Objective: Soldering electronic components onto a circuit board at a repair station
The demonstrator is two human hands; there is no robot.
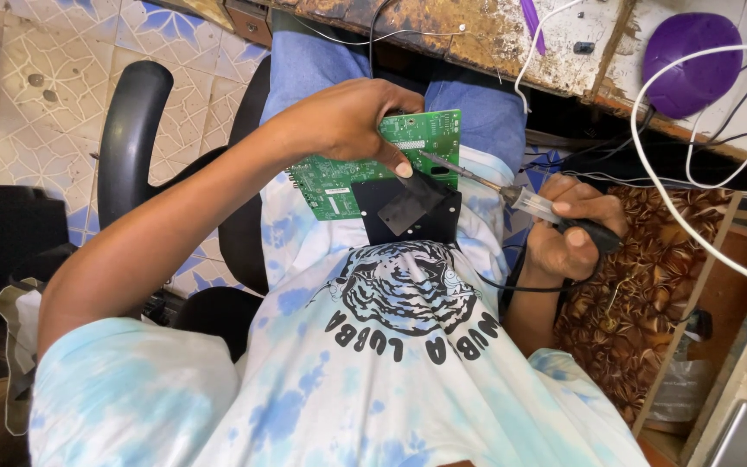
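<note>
Resting on the person's lap, at about twelve o'clock from the printed tie-dye shirt point(391, 363), a flat green rectangular circuit board point(365, 169) lies partly over a black square plastic part point(408, 212). The left hand point(347, 121) curls over the board's upper edge, thumb pressing down on the black part. At three o'clock, the right hand point(568, 229) is closed around the dark handle of a slim metal-tipped soldering iron point(512, 197), its tip touching the board. The board looks light, stiff and fragile, best gripped by its bare edges. A worn wooden desk point(494, 39) sits beyond.
</note>
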